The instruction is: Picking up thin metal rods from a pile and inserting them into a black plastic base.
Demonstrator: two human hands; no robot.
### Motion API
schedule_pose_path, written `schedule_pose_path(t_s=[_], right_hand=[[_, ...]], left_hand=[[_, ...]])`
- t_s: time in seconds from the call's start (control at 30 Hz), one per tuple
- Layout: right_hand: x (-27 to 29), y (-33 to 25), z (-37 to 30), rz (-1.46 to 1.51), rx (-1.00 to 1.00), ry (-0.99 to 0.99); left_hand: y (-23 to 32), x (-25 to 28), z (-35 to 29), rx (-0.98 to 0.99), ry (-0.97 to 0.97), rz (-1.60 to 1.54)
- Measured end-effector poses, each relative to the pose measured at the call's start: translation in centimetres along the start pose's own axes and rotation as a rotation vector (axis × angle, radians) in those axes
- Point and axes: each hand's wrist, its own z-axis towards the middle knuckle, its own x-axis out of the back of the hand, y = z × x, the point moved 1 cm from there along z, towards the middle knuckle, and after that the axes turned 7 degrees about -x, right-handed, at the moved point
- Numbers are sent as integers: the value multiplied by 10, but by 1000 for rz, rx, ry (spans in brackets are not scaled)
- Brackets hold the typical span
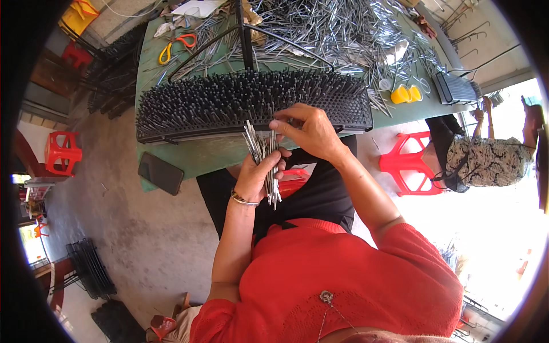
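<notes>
My left hand (pixel 255 177), above my lap (pixel 334 200) and beside the near edge of the counter (pixel 209 159), is closed around a bundle of thin metal rods (pixel 264 151); my right hand (pixel 311 130) is bent narrow near their upper ends, but I cannot tell whether it pinches one. If my left grip becomes loose, I think the rods could slide down into my lap, because their lower ends hang free under the palm. Pulling one could also drag its neighbours. The rods look slim, straight and silver-grey, with uneven ends, spreading a little at the top. Just beyond, the black perforated rack (pixel 357 114) on the counter is thick with dark upright pins (pixel 229 102). Farther back lies a tangled heap of loose rods (pixel 343 34).
</notes>
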Motion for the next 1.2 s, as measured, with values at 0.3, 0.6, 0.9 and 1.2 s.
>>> schedule_pose_path(t_s=[0.3,0.6,0.9,1.2], right_hand=[[-7,-2,18,481,-83,121],[-31,4,41,11,412,443],[-37,5,38,42,411,518],[-31,1,35,-80,497,525]], left_hand=[[-6,8,-4,48,7,-45],[-1,9,-3,51,29,-14],[2,7,-6,49,72,36],[1,6,-7,44,93,54]])
